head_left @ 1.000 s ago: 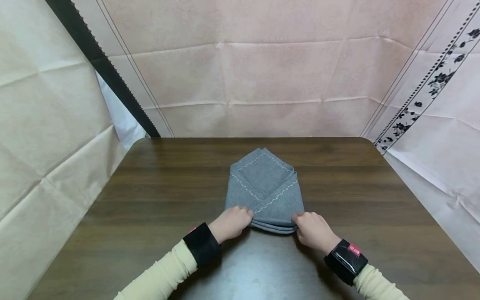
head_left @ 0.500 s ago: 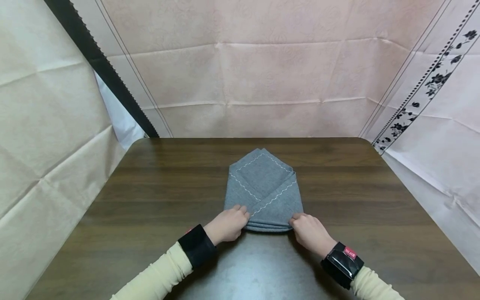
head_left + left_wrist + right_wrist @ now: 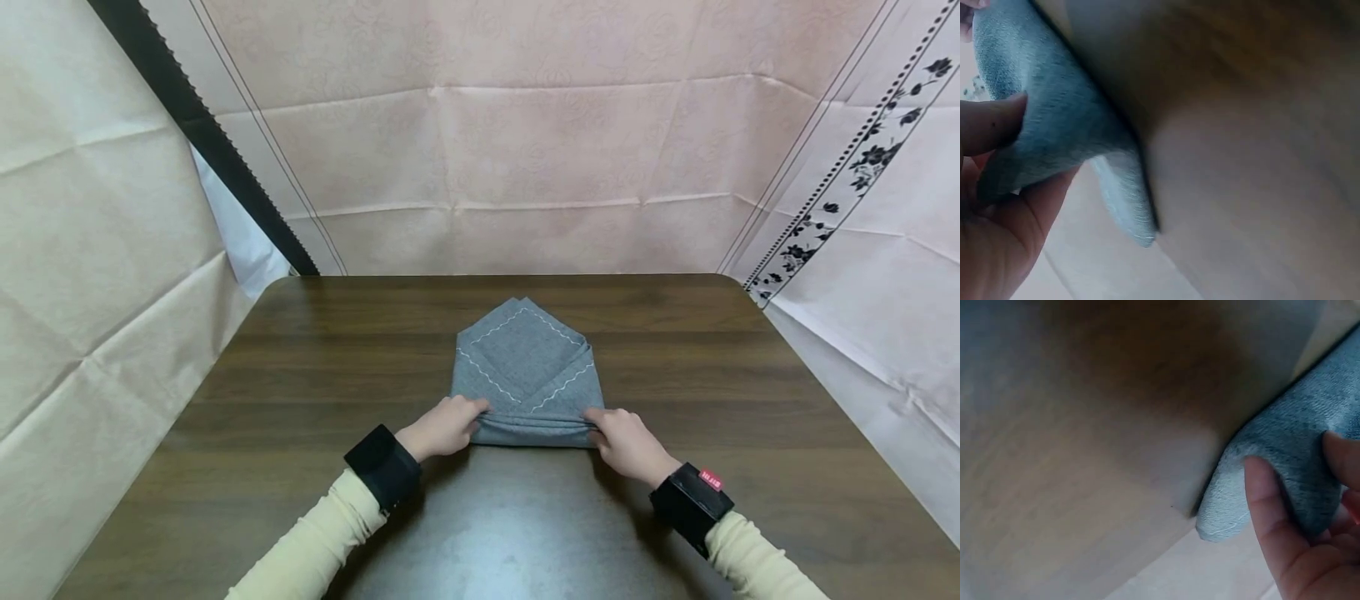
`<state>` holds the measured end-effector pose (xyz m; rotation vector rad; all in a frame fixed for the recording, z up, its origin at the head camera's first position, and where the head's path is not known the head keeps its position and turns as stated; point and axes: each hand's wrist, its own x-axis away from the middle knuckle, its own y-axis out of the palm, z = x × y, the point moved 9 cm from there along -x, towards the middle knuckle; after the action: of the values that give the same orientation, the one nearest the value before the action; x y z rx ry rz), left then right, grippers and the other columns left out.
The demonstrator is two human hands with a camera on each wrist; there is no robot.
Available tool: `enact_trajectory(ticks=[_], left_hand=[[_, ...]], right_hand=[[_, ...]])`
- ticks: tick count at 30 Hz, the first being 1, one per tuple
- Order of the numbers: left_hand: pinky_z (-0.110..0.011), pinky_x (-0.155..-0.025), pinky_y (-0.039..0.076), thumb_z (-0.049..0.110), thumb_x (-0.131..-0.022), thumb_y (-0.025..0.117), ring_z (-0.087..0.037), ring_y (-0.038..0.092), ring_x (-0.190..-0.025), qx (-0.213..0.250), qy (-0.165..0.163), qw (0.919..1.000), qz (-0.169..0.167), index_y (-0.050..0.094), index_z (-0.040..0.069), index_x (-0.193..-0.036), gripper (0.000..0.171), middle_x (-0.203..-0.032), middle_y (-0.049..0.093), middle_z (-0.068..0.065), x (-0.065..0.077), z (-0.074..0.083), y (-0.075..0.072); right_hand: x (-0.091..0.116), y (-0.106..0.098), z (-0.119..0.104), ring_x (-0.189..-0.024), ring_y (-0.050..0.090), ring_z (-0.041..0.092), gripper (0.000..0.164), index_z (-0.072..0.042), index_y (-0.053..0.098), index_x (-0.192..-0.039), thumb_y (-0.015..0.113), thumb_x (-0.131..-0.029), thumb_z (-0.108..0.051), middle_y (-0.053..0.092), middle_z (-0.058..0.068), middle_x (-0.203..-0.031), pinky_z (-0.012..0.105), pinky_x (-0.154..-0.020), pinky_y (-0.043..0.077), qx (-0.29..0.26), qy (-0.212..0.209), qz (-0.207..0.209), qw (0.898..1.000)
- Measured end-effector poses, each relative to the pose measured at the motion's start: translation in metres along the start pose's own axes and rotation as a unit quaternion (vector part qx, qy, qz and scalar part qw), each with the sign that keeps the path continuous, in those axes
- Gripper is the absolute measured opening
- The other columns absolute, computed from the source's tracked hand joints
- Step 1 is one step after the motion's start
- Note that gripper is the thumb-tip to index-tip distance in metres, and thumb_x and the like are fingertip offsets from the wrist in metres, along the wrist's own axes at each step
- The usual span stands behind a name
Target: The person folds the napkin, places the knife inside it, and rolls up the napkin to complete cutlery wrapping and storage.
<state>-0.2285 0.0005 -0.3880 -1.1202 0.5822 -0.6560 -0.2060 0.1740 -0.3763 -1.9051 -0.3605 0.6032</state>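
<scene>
A folded grey-blue cloth [image 3: 525,358] with white wavy stitching lies on the brown table, its pointed end toward the far edge. My left hand [image 3: 441,427] pinches the near left corner. In the left wrist view, a layer of the cloth [image 3: 1063,119] passes between thumb and fingers, lifted off the layers below. At the near right corner my right hand [image 3: 633,446] grips the same raised edge; the right wrist view shows the cloth [image 3: 1297,440] held between thumb and fingers. A rolled or gathered band runs between both hands along the near side.
Dark wood-grain table [image 3: 337,358] surrounds the cloth, and its far edge lies a little beyond the cloth's tip. Pale creased sheets [image 3: 555,150] hang behind and at both sides, one with a black strip and one with a floral border.
Both hands have moved slightly away from me, bringing the cloth's near edge up and over. The layers that hung at the near side now form a gathered band on top.
</scene>
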Motion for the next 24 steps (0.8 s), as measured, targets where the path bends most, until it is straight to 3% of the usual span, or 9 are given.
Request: enact_trajectory(ticks=[5, 10, 13, 17, 21, 24], left_hand=[[-0.037, -0.076, 0.048, -0.003, -0.085, 0.058, -0.027, 0.06, -0.09, 0.02, -0.022, 0.9994, 0.02, 0.061, -0.003, -0.101, 0.016, -0.096, 0.063, -0.015, -0.004, -0.009, -0.002], [-0.035, -0.066, 0.049, 0.0, -0.082, 0.061, -0.024, 0.06, -0.081, -0.046, -0.07, 0.9962, 0.024, 0.062, 0.004, -0.089, 0.008, -0.086, 0.061, -0.008, -0.006, -0.008, -0.002], [-0.035, -0.056, 0.048, 0.004, -0.082, 0.062, -0.022, 0.059, -0.072, -0.083, -0.11, 0.9903, 0.015, 0.06, 0.008, -0.082, 0.005, -0.077, 0.059, -0.005, -0.007, -0.011, -0.002], [-0.038, -0.052, 0.046, 0.009, -0.081, 0.065, -0.023, 0.059, -0.068, -0.135, -0.141, 0.9805, 0.018, 0.061, 0.01, -0.078, 0.005, -0.074, 0.06, -0.005, -0.01, -0.012, -0.003], [-0.039, -0.059, 0.044, 0.008, -0.074, 0.071, -0.024, 0.055, -0.081, -0.21, -0.14, 0.9664, 0.047, 0.06, 0.011, -0.08, 0.013, -0.082, 0.057, -0.006, -0.015, -0.007, -0.006], [-0.034, -0.06, 0.042, 0.005, -0.07, 0.07, -0.022, 0.053, -0.082, -0.27, -0.094, 0.9556, 0.072, 0.059, 0.011, -0.08, 0.017, -0.083, 0.056, -0.004, -0.019, 0.005, -0.004]], right_hand=[[-0.004, 0.002, 0.016, -0.068, 0.052, 0.012, 0.013, -0.001, 0.061, -0.092, 0.065, -0.08, 0.0, 0.06, 0.003, -0.078, 0.032, -0.06, 0.045, -0.041, 0.051, -0.007, 0.998], [-0.01, 0.002, 0.021, -0.068, 0.053, 0.016, 0.015, 0.002, 0.061, -0.092, 0.067, -0.079, -0.001, 0.061, 0.007, -0.078, 0.034, -0.061, 0.045, -0.035, 0.078, -0.017, 0.996], [-0.015, 0.002, 0.022, -0.068, 0.055, 0.019, 0.015, 0.002, 0.061, -0.089, 0.068, -0.077, -0.001, 0.06, 0.008, -0.075, 0.036, -0.061, 0.046, -0.014, 0.088, -0.018, 0.996], [-0.021, 0.003, 0.023, -0.065, 0.057, 0.021, 0.014, 0.0, 0.059, -0.083, 0.07, -0.074, -0.002, 0.059, 0.007, -0.07, 0.037, -0.058, 0.047, 0.021, 0.097, -0.005, 0.995], [-0.023, -0.001, 0.017, -0.064, 0.058, 0.025, 0.02, -0.004, 0.055, -0.077, 0.074, -0.07, -0.005, 0.057, 0.008, -0.069, 0.038, -0.051, 0.046, 0.091, 0.082, 0.03, 0.992], [-0.023, -0.004, 0.006, -0.067, 0.054, 0.028, 0.021, -0.004, 0.054, -0.074, 0.074, -0.067, -0.004, 0.052, 0.008, -0.07, 0.037, -0.048, 0.043, 0.162, 0.037, 0.068, 0.984]])
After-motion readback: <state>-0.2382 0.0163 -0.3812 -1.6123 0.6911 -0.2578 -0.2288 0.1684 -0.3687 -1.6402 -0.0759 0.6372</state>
